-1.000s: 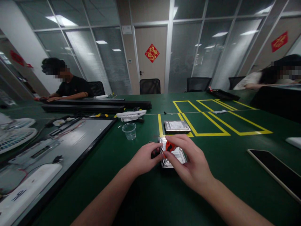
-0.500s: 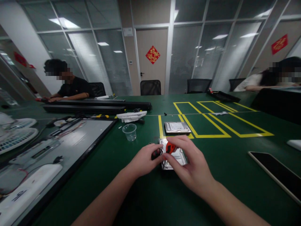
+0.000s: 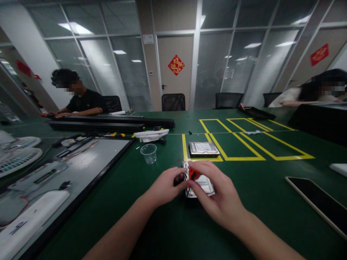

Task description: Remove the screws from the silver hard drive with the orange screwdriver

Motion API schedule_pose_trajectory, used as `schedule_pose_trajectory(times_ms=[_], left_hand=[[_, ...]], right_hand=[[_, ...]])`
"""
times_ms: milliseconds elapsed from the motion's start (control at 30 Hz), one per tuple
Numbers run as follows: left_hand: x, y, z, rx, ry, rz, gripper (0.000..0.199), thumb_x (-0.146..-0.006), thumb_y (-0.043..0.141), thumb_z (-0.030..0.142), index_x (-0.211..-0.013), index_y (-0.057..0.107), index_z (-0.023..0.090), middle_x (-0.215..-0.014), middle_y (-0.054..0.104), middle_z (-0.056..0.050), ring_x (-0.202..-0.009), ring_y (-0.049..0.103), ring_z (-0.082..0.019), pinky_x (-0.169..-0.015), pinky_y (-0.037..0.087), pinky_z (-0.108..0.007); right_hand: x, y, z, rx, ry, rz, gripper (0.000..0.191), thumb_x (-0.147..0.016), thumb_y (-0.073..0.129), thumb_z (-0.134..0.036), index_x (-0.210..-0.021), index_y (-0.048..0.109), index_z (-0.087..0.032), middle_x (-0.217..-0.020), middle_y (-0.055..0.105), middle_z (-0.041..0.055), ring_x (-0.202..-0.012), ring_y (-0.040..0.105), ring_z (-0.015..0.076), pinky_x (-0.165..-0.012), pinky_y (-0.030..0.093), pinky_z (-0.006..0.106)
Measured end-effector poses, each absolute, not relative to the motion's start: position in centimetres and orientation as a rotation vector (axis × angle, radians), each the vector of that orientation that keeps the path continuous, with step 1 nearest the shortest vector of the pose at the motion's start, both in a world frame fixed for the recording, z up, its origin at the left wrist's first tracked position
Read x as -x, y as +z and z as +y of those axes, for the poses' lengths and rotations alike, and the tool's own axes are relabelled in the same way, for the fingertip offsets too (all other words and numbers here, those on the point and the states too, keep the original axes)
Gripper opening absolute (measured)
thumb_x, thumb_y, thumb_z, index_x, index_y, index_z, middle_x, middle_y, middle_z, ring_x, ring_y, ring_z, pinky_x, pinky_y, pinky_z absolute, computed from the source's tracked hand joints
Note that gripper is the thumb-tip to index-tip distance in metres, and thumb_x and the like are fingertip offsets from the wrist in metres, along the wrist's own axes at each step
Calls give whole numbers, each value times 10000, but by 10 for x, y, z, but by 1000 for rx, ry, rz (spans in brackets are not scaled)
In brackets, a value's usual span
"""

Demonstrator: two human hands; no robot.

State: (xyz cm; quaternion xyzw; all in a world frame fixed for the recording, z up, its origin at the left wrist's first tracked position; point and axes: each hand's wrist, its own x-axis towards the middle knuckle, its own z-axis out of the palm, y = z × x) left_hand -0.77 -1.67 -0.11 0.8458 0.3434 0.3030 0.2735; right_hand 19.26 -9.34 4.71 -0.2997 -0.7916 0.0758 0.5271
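Observation:
A silver hard drive (image 3: 206, 185) lies on the table right in front of me, partly covered by my fingers. My right hand (image 3: 221, 191) is closed on the orange-and-black handle of a screwdriver (image 3: 194, 174), held over the drive's left part. At the drive's left edge, the thumb and fingers of my left hand (image 3: 166, 185) are pinched together beside the screwdriver; what lies between them is dark and mostly hidden. Just beyond, a second hard drive (image 3: 204, 148) rests flat inside yellow tape lines.
Left of my hands stand a clear plastic cup (image 3: 149, 154) and a large panel (image 3: 105, 151) bearing a white power strip (image 3: 38, 220). A phone (image 3: 317, 202) lies at right. Black bars (image 3: 108, 122) stretch across the far left. Two other people sit across the table.
My right hand and the screwdriver handle have shifted slightly left, with the handle turned a little. My left hand stays at the drive's edge. The whole view has tipped slightly.

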Motion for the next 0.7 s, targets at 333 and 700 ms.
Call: schedule_pose_trajectory(times_ms=[333,700], left_hand=[[8,1,-16,-2289,788,945,236,-974,706,294,-1193,752,220,-1117,742,-66,-984,671,-258,-874,527,-357],[7,0,-16,-2309,789,959,264,-990,701,358,-1209,754,220,-1128,751,-77,-984,678,-256,-896,539,-371]], right_hand=[[-192,43,-94,735,237,-1878,545,-977,662,-124,-1484,528,-273,-1347,694,102,-1211,704,240,-1049,615,416],[-192,42,-93,758,221,-1835,541,-997,650,-146,-1498,505,-289,-1308,712,107,-1136,726,242,-983,641,437]])
